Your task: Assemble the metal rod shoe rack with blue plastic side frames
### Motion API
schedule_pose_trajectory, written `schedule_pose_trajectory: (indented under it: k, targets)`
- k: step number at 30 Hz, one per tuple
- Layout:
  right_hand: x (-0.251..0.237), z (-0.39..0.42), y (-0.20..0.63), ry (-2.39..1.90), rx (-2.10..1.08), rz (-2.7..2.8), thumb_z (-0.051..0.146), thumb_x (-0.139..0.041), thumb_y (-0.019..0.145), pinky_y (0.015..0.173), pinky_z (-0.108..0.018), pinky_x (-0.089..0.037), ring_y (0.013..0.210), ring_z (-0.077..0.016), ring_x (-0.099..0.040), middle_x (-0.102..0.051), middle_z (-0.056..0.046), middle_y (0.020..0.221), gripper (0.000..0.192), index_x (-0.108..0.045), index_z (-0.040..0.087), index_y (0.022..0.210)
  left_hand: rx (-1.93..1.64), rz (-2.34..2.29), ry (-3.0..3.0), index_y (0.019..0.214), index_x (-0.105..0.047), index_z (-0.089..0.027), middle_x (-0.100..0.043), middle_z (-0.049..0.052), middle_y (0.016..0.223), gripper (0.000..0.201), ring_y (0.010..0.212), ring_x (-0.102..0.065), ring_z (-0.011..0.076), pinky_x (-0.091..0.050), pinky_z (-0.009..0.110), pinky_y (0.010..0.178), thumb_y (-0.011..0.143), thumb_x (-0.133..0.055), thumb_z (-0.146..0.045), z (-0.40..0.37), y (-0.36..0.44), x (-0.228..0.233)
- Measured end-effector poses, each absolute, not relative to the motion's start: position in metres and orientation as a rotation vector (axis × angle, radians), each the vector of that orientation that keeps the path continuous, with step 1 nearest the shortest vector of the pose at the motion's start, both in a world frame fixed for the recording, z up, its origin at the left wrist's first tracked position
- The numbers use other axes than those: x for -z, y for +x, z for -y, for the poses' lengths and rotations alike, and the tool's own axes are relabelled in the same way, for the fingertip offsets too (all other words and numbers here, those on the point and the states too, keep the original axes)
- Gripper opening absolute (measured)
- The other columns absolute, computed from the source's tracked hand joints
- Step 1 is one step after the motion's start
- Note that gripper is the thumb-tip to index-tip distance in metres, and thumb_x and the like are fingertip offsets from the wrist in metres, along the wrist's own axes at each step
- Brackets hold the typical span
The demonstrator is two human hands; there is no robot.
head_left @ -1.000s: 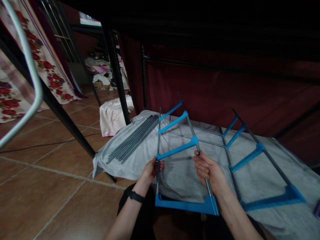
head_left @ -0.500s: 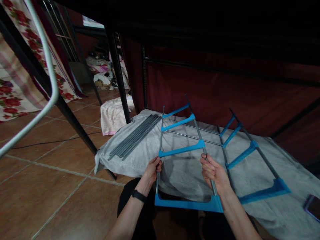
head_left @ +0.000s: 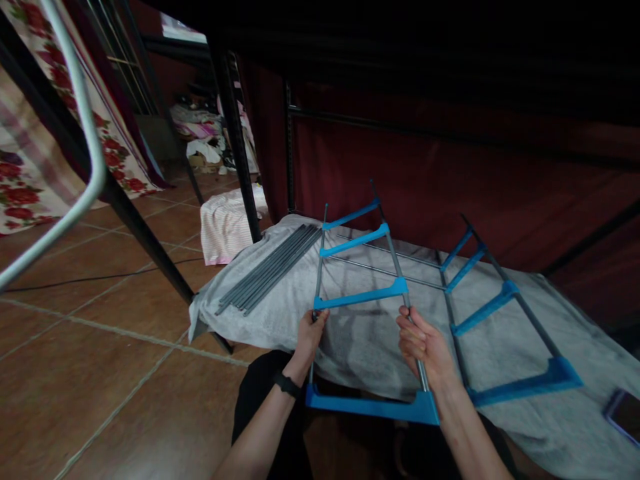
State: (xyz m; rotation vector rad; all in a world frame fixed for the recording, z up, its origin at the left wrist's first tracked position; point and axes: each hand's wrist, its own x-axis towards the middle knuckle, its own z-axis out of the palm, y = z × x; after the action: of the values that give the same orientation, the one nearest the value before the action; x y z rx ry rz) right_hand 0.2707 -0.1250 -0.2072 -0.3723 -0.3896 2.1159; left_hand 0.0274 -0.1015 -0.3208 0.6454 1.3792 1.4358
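A ladder-like rack frame (head_left: 363,293) of grey metal rods and blue plastic crosspieces stands tilted in front of me. My left hand (head_left: 309,339) is closed round its left rod, just below a crosspiece. On the right rod, at a similar height, my right hand (head_left: 425,343) is closed too. A second, similar rack frame (head_left: 485,312) lies to the right on the grey blanket (head_left: 360,353). Two thin rods (head_left: 385,272) stretch across the blanket between the frames. Several loose grey rods (head_left: 270,270) lie side by side at the left.
Black metal bed posts (head_left: 234,140) stand at the left, and a dark bunk hangs low overhead. A phone (head_left: 624,415) lies at the right edge. A white bent tube (head_left: 85,107) crosses the left foreground. A striped cloth (head_left: 225,227) hangs near the tiled floor (head_left: 115,373).
The held rack frame has shifted slightly left and up in view. My left hand's thumb now reaches further across the rod. The view itself has moved a little.
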Motion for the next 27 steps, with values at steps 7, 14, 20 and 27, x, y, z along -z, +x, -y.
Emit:
schedule_pose_trajectory:
  k: [7,14,20,27]
  targets:
    - [0.216,0.127,0.272,-0.424,-2.095,0.465,0.027,-0.058,0.093,0.029,-0.01,-0.011,0.036,-0.001,-0.024,-0.034,0.012,0.055,0.009,-0.053,0.02,0.096,-1.431,-1.294,0.636,0.077,-0.056,-0.017,-0.042,-0.007,0.049,0.023,0.038,-0.03,0.0058,-0.018,0.022,0.04,0.075,-0.063,-0.038,0.103,0.022,0.313]
    - [0.218,0.131,0.272,-0.461,-2.098,0.482,0.029,-0.06,0.092,0.029,-0.009,-0.012,0.035,-0.001,-0.023,-0.033,0.012,0.054,0.011,-0.054,0.02,0.093,-1.438,-1.229,0.592,0.073,-0.053,-0.017,-0.045,-0.007,0.051,0.023,0.037,-0.032,0.0047,-0.017,0.021,0.038,0.073,-0.064,-0.037,0.103,0.026,0.314]
    - [0.218,0.132,0.273,-0.479,-2.112,0.48,0.03,-0.061,0.091,0.029,-0.009,-0.012,0.035,-0.0013,-0.023,-0.033,0.012,0.054,0.012,-0.054,0.021,0.093,-1.402,-1.074,0.479,0.067,-0.047,-0.018,-0.048,-0.003,0.051,0.036,0.037,-0.032,0.0047,-0.019,0.019,0.037,0.084,-0.055,-0.048,0.103,0.017,0.315]
    - [0.219,0.137,0.269,-0.533,-2.127,0.453,0.031,-0.063,0.09,0.029,-0.01,-0.01,0.035,-0.0012,-0.021,-0.033,0.012,0.052,0.015,-0.055,0.02,0.094,-1.255,-0.872,0.426,0.067,-0.045,-0.017,-0.042,-0.005,0.05,0.041,0.037,-0.028,0.0033,-0.02,0.017,0.037,0.088,-0.055,-0.051,0.1,0.001,0.32]
